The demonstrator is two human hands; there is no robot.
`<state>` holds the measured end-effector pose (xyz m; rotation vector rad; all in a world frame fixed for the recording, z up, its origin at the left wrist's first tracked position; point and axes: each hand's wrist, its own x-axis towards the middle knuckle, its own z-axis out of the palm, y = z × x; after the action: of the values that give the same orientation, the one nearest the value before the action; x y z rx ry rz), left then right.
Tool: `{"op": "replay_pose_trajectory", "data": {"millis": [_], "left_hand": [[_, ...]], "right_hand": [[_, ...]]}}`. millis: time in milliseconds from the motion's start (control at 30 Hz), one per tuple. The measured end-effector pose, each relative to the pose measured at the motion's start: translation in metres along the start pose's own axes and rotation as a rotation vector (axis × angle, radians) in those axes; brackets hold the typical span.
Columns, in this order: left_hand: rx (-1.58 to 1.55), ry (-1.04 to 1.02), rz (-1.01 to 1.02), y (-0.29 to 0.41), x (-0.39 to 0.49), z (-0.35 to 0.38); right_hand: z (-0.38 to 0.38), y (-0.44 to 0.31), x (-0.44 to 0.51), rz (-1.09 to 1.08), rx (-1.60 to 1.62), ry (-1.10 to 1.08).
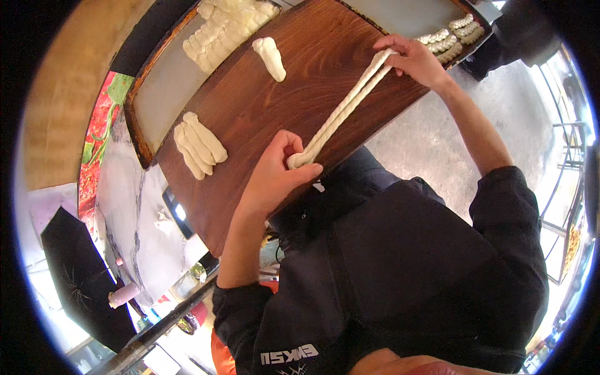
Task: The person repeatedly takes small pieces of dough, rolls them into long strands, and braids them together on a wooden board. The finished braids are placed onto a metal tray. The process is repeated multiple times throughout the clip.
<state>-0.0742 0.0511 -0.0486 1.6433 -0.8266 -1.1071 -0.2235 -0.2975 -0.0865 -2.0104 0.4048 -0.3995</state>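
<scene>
Between my two hands stretches a long doubled dough rope (344, 110), its two strands lying side by side just over the brown wooden board (253, 108). My left hand (276, 171) holds the looped end, near the board's close edge. The other end is pinched in the fingers of my right hand (412, 58), by the board's upper right corner. Several dough strips (199, 145) lie together on the board's left part, and a single dough piece (270, 58) lies near its far edge.
Behind the board, a metal tray (159, 93) bears a pile of dough pieces (225, 28). Several twisted dough pieces (443, 42) lie on another tray (398, 16) at the upper right. A dark flat device (178, 212) is beside the board, and a black umbrella (79, 281) stands lower left.
</scene>
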Motion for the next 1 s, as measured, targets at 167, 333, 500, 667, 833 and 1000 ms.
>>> {"op": "replay_pose_trajectory", "data": {"millis": [167,333,500,667,833,1000], "left_hand": [[0.983,0.254,-0.02,0.012,0.002,-0.004],[1.233,0.456,0.336,0.008,0.009,0.016],[1.202,0.396,0.539,-0.012,0.048,0.021],[1.255,0.243,0.366,-0.001,0.095,-0.018],[0.166,-0.047,0.072,0.03,0.109,-0.013],[0.487,0.04,0.407,0.029,0.114,0.012]], "right_hand": [[0.014,0.003,-0.005,-0.331,-0.179,-0.152],[0.027,-0.008,-0.014,-0.398,-0.236,-0.105],[0.041,-0.015,-0.006,-0.499,-0.3,-0.028],[0.042,-0.033,0.011,-0.21,-0.049,-0.122],[-0.029,-0.07,0.029,0.237,0.955,0.005],[-0.13,-0.045,0.026,-0.105,0.123,0.534]]}}
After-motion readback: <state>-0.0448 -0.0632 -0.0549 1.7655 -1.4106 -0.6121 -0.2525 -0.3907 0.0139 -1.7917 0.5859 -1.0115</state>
